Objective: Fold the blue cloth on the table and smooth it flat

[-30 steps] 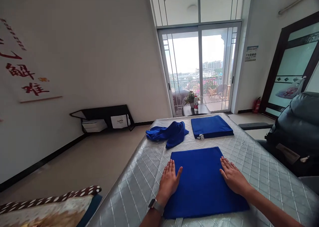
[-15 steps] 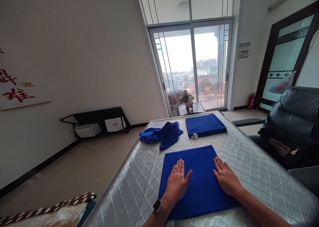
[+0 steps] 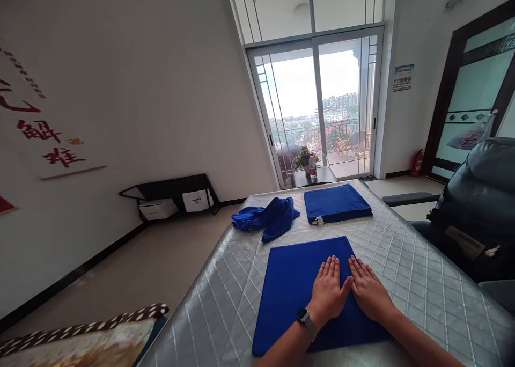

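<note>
A flat blue cloth [image 3: 287, 292], roughly square, lies spread on the silver quilted mattress [image 3: 225, 297]. My left hand [image 3: 329, 289], with a watch on its wrist, rests flat on the cloth right of its middle, fingers stretched out. Beside it, my right hand [image 3: 372, 292] lies flat over the cloth's right edge, and the two thumbs are close together. Beyond the cloth, a stack of folded blue cloths [image 3: 338, 202] with a white tag sits to the right. A crumpled blue cloth [image 3: 271, 217] is heaped to the left.
A black padded chair [image 3: 478, 200] stands to the right of the mattress. Past the far edge is a small dark table [image 3: 314, 178] with a bottle and a plant. A patterned blanket [image 3: 92, 340] shows at the lower left, and a low black shelf [image 3: 173, 184] by the wall.
My left hand has slid right across the cloth, up beside my right hand, which stays at the right edge. The camera view has turned slightly left.
</note>
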`<state>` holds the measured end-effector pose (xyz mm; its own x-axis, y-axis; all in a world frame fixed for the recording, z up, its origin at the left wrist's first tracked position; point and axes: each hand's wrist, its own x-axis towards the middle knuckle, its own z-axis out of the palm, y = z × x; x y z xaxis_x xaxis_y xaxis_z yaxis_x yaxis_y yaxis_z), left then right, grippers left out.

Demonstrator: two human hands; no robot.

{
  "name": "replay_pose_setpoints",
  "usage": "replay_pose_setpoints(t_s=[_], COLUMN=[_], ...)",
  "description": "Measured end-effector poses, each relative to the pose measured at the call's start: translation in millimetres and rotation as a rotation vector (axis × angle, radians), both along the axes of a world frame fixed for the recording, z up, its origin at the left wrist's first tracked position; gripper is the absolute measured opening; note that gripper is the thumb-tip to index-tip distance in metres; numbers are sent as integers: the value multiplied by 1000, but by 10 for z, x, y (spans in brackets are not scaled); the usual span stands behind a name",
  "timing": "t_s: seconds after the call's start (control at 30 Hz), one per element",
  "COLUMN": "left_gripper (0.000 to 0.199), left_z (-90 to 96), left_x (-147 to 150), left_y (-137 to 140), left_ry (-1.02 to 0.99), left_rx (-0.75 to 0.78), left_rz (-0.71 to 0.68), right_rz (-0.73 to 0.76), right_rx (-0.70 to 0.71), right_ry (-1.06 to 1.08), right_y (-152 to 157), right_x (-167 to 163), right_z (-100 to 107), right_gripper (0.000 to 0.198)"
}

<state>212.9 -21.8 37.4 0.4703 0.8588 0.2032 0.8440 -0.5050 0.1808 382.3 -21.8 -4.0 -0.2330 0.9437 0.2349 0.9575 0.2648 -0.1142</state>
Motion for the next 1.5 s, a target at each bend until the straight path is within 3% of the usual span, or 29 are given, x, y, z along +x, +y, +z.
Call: replay_pose_setpoints(t_s=[0.2, 0.4, 0.7, 0.9, 1.0, 1.17, 1.27, 1.4, 1.5], left_gripper=[79, 79, 81, 81, 84, 91, 83, 69, 67], left_z=[10, -183, -274, -376, -336, -55, 87, 141, 125], left_x=[-947, -1758, -1831, -1885, -1901, -1553, -987, -142, 212], left_y=[-84, -296, -333, -300, -289, -322, -383, -445, -464], left_ry=[76, 86, 65, 58, 90, 127, 74, -21, -64], left_rx=[-56, -39, 25, 50, 56, 40, 35, 25, -13], left_rz=[220, 386, 450, 444, 451, 471, 256, -98, -167], right_rz=[-31, -28, -21, -40, -49, -47, -46, -26, -5], right_rx=[-39, -31, -31, -69, -72, -49, -33, 27, 77], right_ry=[53, 45, -4, -34, -13, 35, 49, 4, -44], right_y=[-11, -5, -29, -291, -405, -429, -406, -398, -404], right_x=[-30, -15, -20, -21, -28, -41, -30, 6, 33], right_z=[80, 20, 99, 125, 83, 54, 18, -98, -161], right_gripper=[63, 64, 63, 65, 65, 64, 63, 58, 57])
